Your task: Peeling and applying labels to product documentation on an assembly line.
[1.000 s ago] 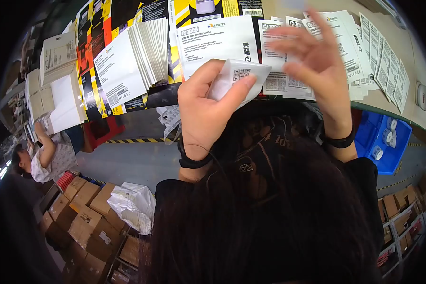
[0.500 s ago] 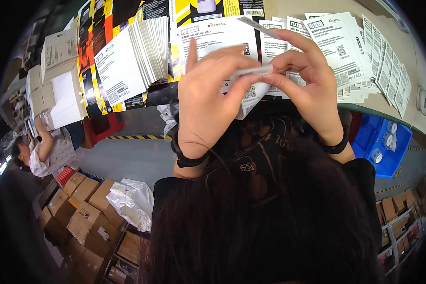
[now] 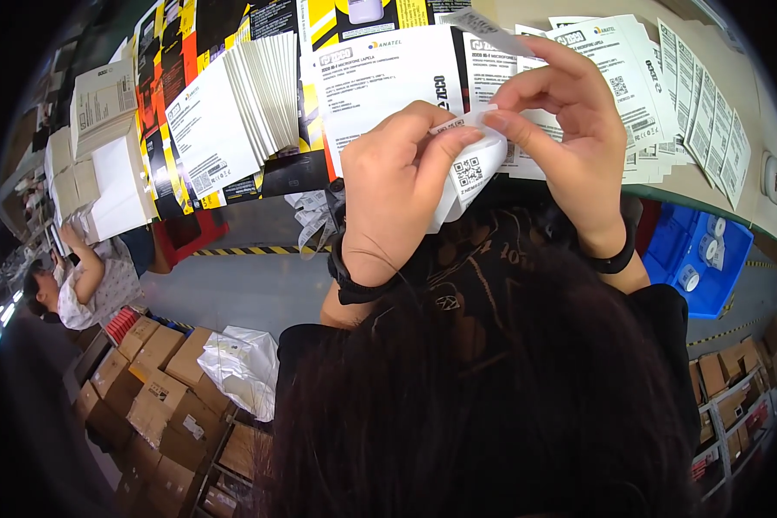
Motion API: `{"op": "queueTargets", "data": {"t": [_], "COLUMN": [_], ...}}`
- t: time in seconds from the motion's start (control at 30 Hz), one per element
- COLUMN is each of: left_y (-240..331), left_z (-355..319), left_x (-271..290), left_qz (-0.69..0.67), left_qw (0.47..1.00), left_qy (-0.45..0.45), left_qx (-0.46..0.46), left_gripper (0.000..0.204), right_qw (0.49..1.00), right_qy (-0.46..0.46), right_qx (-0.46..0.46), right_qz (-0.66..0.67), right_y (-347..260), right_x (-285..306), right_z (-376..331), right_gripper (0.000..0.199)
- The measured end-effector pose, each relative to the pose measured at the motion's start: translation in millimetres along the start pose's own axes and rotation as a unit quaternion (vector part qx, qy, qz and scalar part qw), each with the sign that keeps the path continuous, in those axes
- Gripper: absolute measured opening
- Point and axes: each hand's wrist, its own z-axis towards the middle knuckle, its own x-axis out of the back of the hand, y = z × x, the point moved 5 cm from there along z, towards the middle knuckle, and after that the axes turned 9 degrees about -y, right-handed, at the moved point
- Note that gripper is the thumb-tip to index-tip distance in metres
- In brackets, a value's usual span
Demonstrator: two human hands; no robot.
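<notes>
Your left hand [image 3: 394,186] and right hand [image 3: 570,129] both pinch a white label sheet [image 3: 468,168], held up at centre frame above the surface [image 3: 708,186]. Printed white cards [image 3: 250,104] lie fanned at 10 o'clock; a blue bin [image 3: 704,255] sits at 4 o'clock.

Both hands meet over the table's [image 3: 725,203] near edge, the left hand [image 3: 397,194] just left of the right hand [image 3: 570,129], a label sheet [image 3: 468,173] between them. A fanned stack of cards [image 3: 233,112] lies to the left, printed sheets [image 3: 691,95] to the right. A bin [image 3: 704,250] sits below the table's right end.
</notes>
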Motion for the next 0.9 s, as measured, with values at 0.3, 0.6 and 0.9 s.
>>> {"op": "queueTargets", "data": {"t": [0.3,0.6,0.9], "left_y": [3,-45,-63], "left_z": [-13,-32,-51], "left_x": [17,-3,2], "left_qz": [0.098,0.231,0.191], "left_qw": [0.978,0.941,0.945], "left_qy": [-0.005,-0.157,-0.145], "left_qx": [-0.183,-0.189,-0.223], "left_gripper": [0.022,0.018,0.019], "right_qw": [0.988,0.880,0.972], "right_qy": [0.121,-0.012,0.048], "right_qx": [-0.019,0.140,-0.198], "right_qz": [0.094,0.453,0.118], "right_y": [5,41,51], "right_x": [27,-4,-51], "right_z": [2,21,11], "right_gripper": [0.056,0.057,0.058]}}
